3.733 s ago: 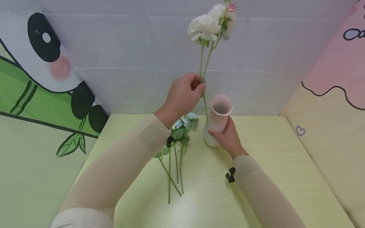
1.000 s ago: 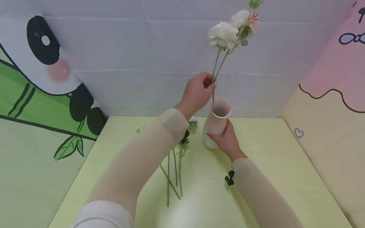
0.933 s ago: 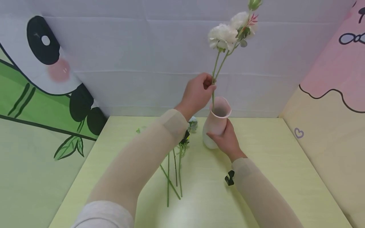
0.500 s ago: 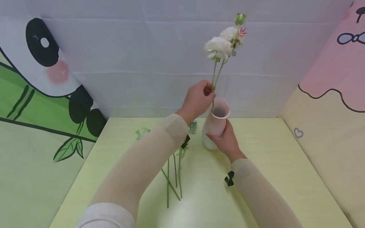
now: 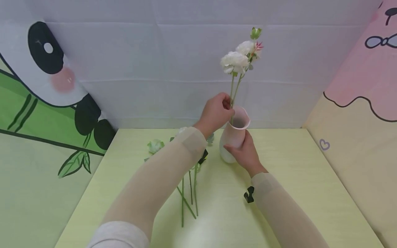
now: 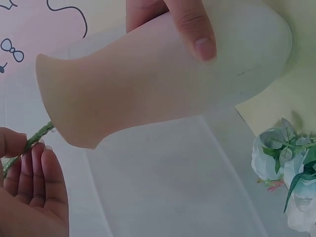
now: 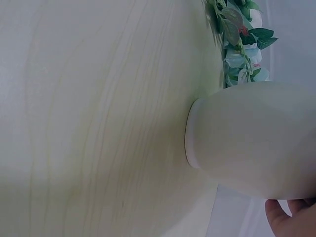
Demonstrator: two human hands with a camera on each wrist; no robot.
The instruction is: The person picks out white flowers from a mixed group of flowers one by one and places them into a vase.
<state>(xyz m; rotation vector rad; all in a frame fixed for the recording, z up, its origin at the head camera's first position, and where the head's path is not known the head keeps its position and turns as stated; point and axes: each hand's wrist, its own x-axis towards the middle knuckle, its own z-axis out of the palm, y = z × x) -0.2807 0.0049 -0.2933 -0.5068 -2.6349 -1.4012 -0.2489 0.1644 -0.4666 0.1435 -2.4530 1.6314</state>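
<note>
A pale pink-and-white vase with a flared rim stands upright on the table, its mouth facing up. My right hand grips its body from the right, thumb across the front. At the rim, my left hand pinches the green stem of an artificial flower with white blooms, a green bud and a small red sprig. The lower stem passes into the vase mouth; its end is hidden inside. In the right wrist view the vase's base meets the table, with fingertips at its side.
Several more artificial flowers lie left of the vase, partly under my left forearm. A pale green bloom and bare stems show around it; blue-white blooms appear in the left wrist view. A white cloth wall rises behind the table.
My left hand has brought the white flower right over the vase mouth, then lowered it, so the stem now goes deeper inside. The right hand keeps its grip on the vase.
</note>
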